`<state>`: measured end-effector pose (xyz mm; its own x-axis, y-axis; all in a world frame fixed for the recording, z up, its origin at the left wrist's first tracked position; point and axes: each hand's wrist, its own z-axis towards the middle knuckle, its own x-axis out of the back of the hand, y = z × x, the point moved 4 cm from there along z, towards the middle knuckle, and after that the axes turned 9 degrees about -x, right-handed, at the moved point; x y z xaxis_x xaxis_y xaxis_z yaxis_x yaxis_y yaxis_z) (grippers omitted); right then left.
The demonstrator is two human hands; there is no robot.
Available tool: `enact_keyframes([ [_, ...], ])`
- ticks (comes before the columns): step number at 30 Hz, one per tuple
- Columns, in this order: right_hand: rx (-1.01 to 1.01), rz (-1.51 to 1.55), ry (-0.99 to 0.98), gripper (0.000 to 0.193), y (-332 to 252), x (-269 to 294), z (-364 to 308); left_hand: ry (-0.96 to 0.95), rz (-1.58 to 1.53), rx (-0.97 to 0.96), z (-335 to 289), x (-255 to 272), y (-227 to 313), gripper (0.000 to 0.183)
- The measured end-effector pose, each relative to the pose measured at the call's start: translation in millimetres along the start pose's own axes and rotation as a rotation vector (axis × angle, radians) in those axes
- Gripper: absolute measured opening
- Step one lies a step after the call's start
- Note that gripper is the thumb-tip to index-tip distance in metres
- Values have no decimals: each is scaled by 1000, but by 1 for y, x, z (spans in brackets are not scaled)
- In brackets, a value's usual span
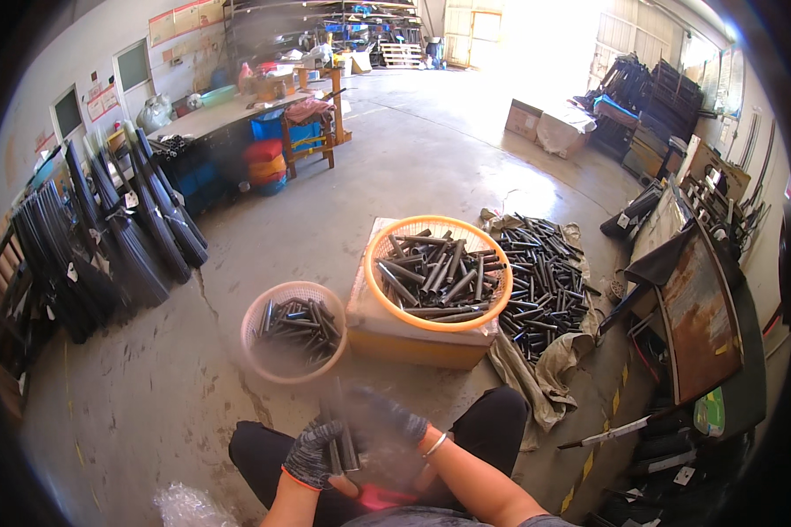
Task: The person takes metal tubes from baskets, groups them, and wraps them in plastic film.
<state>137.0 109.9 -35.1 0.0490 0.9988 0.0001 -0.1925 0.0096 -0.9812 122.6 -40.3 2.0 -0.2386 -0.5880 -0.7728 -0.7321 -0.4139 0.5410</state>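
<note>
Several dark tubes point(350, 448) are pointing up and away above the person's lap, near the small pink basket point(250, 344). The left hand point(310, 452), in a grey knit glove, is curling around them, its grip grasping the tubes. The right hand point(395, 415), also gloved, is hovering just beside them; a blur is covering its fingers, so I cannot tell whether its grip is clenched or released. Other short tubes point(301, 327) are lying in the small pink basket, which is standing on the floor point(176, 378). Just beside it, a cardboard box point(413, 351) is bearing an orange basket point(439, 326) heaped with similar pieces. Right of the box, a loose pile point(536, 285) of dark pieces is covering a crumpled cloth point(554, 373).
</note>
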Motion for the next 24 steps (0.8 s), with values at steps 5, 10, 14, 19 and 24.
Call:
enact_keyframes([
  [5, -308, -158, -56, 32, 147, 23, -20, -42, -11, -78, -1, -11, 14, 53],
  [10, -845, -945, 47, 47, 220, 77, -93, -47, -93, -98, -14, -2, 21, 50],
  [14, -704, -557, 217, 45, 121, 47, -59, 22, -45, -82, -18, 16, 18, 46],
  [19, -331, 306, -104, 33, 67, 1, -12, -47, -1, 13, 0, -1, -1, 48],
  [24, -89, -607, -123, 30, 175, 25, -50, -51, 17, -104, -3, -9, 17, 50],
])
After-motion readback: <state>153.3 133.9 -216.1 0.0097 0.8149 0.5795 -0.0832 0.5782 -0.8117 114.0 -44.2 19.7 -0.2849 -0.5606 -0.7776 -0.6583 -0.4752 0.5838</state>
